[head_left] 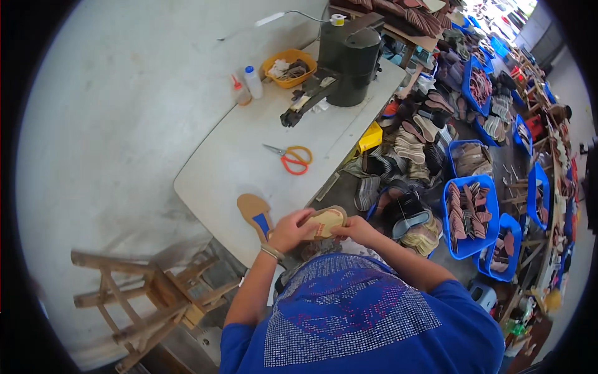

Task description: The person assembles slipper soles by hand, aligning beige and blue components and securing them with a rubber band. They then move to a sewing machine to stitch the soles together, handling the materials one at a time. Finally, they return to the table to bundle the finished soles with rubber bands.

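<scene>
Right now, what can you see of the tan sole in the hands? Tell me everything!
The sole is pale tan, with a rounded end, a darker rim and small reddish marks. The left hand covers part of it; the right hand grips its edge. It's held near the white table; its material is unclear.

Your left hand [291,231] and right hand [359,229] hold a tan sole [328,220] near the white table [224,159], where scissors [295,159] and a brown sole [251,207] lie.
</scene>
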Motion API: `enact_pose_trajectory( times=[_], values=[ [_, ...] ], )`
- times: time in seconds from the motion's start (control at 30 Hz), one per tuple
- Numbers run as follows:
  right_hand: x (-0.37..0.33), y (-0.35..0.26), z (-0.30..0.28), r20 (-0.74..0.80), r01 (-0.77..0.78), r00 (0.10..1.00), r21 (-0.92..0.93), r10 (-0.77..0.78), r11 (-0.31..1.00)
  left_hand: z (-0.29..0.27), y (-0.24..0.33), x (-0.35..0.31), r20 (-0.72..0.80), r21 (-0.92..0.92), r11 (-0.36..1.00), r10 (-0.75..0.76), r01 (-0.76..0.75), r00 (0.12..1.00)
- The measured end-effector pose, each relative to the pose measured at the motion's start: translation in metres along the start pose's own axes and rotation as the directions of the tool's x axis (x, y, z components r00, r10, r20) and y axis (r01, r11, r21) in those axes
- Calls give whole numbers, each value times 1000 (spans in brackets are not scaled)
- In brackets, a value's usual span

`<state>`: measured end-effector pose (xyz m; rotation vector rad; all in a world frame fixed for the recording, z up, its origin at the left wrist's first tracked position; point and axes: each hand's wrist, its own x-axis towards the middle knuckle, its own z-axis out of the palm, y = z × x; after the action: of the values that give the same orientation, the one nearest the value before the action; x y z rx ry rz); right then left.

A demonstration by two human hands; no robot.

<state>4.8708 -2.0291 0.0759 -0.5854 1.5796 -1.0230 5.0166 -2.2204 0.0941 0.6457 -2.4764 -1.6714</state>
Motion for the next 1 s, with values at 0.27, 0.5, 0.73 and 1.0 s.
enact_pose_trajectory(
  times=[0.27,0.5,0.73,1.0],
  values=[
    [145,-25,-173,-283,240,945,264,-163,934,-39,-48,25,-129,-257,944,-248,209,960],
    [275,36,-404,-779,299,564,502,273,812,-34,-37,72,-245,-506,813,-457,289,855],
    [332,32,-437,-724,259,646,507,243,822,-17,12,124,-342,-408,837,-510,364,790],
    [344,53,-454,-734,297,623,542,270,786,-15,35,147,-381,-212,851,-525,480,761]
  ],
)
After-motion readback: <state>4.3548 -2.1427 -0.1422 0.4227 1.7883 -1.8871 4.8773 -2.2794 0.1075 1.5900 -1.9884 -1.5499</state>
